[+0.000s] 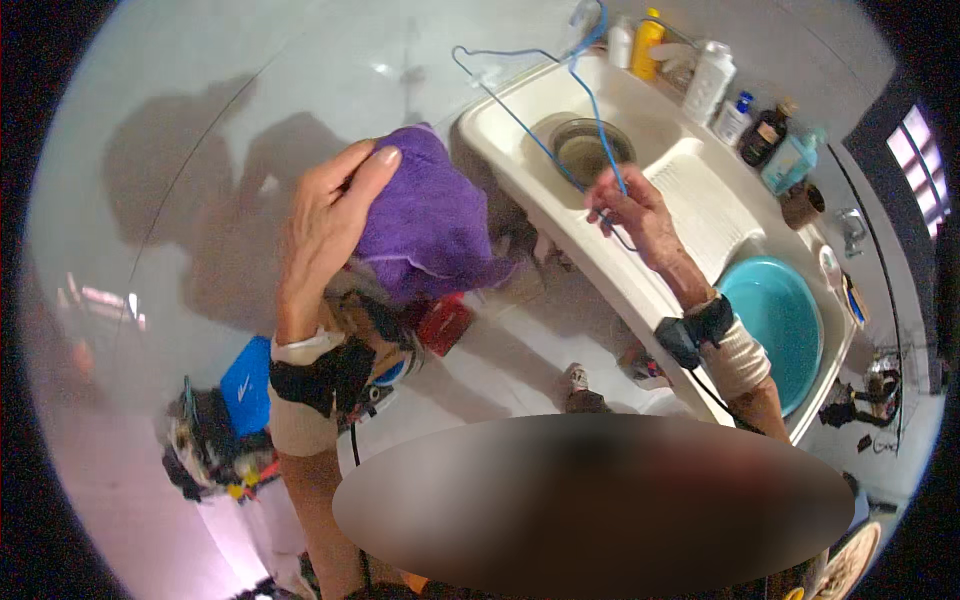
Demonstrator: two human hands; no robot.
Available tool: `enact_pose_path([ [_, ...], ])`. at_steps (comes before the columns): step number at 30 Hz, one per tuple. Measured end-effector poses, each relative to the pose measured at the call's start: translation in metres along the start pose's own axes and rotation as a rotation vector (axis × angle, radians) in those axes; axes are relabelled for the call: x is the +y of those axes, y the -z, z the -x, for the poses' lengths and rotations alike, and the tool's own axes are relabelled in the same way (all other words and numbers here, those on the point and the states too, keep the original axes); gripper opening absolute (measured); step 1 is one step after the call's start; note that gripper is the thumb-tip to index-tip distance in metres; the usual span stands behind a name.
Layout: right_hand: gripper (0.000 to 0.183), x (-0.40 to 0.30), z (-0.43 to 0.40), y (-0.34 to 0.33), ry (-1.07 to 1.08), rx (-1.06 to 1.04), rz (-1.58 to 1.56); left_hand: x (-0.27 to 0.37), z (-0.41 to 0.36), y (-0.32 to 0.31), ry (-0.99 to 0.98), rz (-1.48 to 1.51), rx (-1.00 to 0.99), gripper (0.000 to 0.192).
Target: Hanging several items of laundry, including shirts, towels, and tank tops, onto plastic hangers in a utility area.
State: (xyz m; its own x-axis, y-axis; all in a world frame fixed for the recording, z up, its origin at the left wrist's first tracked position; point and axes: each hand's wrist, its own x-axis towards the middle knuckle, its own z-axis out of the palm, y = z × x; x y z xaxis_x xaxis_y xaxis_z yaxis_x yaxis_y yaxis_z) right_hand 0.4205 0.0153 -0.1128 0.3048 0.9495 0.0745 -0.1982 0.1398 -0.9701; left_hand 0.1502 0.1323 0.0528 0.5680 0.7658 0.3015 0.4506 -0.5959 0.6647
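Note:
My left hand (337, 206) grips a folded purple cloth (431, 210) by its upper left side, thumb lying across the front. The cloth hangs over the floor, left of a white laundry sink (495, 157). In my right hand (634, 214) is a blue wire clothes hanger (517, 124), held in front of the sink's near edge. The hanger's hook end points up and away, and no cloth hangs on it. Part of its wire is hidden behind my fingers.
A dark round vessel (592, 146) sits in the far basin, beside a ribbed washboard (709, 206). A turquoise basin (772, 330) rests at the near end. Several bottles (709, 79) line the sink's back ledge, near a faucet (853, 231). A red box (444, 324) lies below the cloth.

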Motion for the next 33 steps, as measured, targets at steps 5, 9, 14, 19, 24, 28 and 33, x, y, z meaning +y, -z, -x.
enact_pose_path([
  [5, 0.038, 0.013, -0.001, -0.143, 0.235, -0.235, -0.007, -0.014, 0.061, 0.046, 0.012, -0.021, 0.046, 0.032],
  [9, 0.024, 0.016, 0.016, -0.233, 0.102, -0.22, 0.074, -0.032, 0.102, 0.084, 0.01, -0.039, 0.195, 0.032],
  [14, 0.008, -0.027, 0.016, -0.261, 0.141, -0.193, 0.128, -0.069, 0.16, 0.138, 0.093, -0.269, 0.242, 0.034],
  [19, 0.009, -0.065, 0.003, -0.27, 0.279, -0.336, 0.24, -0.092, 0.189, 0.149, 0.218, -0.158, 0.218, 0.031],
  [24, 0.011, -0.084, 0.003, -0.282, 0.228, -0.424, 0.196, -0.1, 0.197, 0.097, 0.116, 0.198, 0.002, 0.049],
  [28, 0.011, -0.088, 0.004, -0.286, 0.226, -0.443, 0.235, -0.1, 0.178, 0.016, 0.209, 0.493, -0.094, 0.051],
  [33, 0.02, -0.091, -0.008, -0.249, 0.266, -0.498, 0.382, -0.094, 0.17, 0.005, 0.281, 0.762, -0.085, 0.041],
])
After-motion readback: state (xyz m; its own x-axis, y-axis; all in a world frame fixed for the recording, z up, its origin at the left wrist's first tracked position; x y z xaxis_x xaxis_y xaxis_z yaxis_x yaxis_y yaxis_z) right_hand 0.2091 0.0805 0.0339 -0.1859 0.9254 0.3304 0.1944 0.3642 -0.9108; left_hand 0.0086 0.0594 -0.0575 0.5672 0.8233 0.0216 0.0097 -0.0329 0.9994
